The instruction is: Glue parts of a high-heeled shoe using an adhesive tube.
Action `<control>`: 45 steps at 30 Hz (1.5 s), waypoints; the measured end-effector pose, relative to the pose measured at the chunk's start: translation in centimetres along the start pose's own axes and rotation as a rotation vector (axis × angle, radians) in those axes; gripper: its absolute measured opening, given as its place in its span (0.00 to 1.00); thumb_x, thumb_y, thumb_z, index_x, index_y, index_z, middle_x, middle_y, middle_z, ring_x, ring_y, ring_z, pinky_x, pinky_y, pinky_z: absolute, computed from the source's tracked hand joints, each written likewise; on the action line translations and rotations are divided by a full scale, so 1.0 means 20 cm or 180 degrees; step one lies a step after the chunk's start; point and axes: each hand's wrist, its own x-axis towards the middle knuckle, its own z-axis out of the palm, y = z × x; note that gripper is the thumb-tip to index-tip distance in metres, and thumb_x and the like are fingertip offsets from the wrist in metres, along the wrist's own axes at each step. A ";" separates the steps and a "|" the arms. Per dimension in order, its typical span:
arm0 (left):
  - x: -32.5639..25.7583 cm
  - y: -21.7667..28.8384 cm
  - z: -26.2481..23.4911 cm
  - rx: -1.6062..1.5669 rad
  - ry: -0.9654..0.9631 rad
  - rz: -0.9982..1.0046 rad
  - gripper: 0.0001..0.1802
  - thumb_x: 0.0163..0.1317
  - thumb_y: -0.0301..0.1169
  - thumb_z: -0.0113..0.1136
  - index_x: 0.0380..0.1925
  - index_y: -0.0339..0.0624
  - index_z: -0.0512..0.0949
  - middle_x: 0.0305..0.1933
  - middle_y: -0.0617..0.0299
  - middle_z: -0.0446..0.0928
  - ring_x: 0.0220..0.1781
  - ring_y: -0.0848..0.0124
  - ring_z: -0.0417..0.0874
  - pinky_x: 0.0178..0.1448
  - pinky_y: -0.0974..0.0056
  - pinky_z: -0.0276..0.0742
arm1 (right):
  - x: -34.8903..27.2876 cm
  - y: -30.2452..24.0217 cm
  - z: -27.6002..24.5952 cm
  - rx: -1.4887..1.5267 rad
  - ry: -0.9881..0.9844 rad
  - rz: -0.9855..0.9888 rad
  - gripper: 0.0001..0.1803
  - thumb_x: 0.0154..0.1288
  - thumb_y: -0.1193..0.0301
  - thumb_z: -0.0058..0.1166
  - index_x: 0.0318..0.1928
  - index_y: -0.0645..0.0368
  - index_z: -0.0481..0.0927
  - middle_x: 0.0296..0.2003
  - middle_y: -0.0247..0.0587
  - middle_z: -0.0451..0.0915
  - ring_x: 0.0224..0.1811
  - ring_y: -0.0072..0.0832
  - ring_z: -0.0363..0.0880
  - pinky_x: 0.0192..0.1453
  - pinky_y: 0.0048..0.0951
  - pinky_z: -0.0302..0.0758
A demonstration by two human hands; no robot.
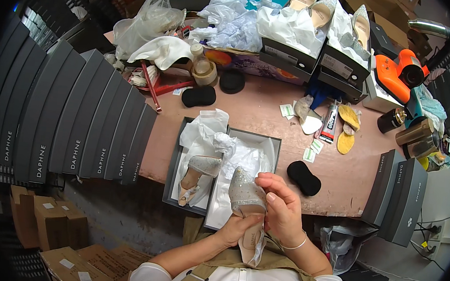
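My left hand (239,229) is closed around the middle of a pointed, silver glitter shoe (248,192), toe away from me, its pale insole facing up at the heel end. Beside the toe, my right hand (285,205) has its fingers bent and thumb apart, fingertips at the shoe's side. I see nothing held in it. The matching shoe (190,181) lies in an open grey shoebox (171,193) with white tissue paper (204,128). The box's other half (276,146), also lined with tissue, lies partly under the held shoe.
Dark shoeboxes (61,121) stand in a row at left; more (403,199) stand at right. On the table (239,101) are black oval pads (304,178), a glue tube (330,123), yellow sponges (348,131) and tape (204,73). An orange heat gun (399,75) stands at far right.
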 end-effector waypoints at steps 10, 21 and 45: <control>0.00 -0.03 0.00 -0.0001 0.0126 0.0112 0.21 0.63 0.27 0.52 0.57 0.40 0.65 0.49 0.59 0.74 0.47 0.70 0.78 0.49 0.65 0.76 | 0.01 0.07 -0.02 -0.0377 0.0049 -0.0187 0.16 0.63 0.77 0.46 0.52 0.66 0.75 0.57 0.45 0.66 0.60 0.30 0.65 0.65 0.30 0.59; -0.01 -0.04 0.01 -0.0070 0.0193 0.0312 0.26 0.64 0.27 0.52 0.61 0.41 0.60 0.57 0.58 0.69 0.55 0.70 0.73 0.56 0.64 0.72 | 0.01 0.09 0.00 -0.1036 0.0067 -0.0500 0.18 0.63 0.76 0.47 0.54 0.66 0.73 0.57 0.47 0.66 0.60 0.32 0.64 0.64 0.30 0.60; -0.01 -0.05 0.00 0.0056 0.0163 0.0387 0.25 0.65 0.31 0.53 0.60 0.40 0.60 0.56 0.58 0.67 0.56 0.71 0.72 0.56 0.66 0.72 | 0.01 0.07 0.02 -0.1524 -0.0125 -0.0579 0.21 0.62 0.76 0.47 0.56 0.67 0.71 0.58 0.47 0.64 0.61 0.33 0.63 0.66 0.32 0.58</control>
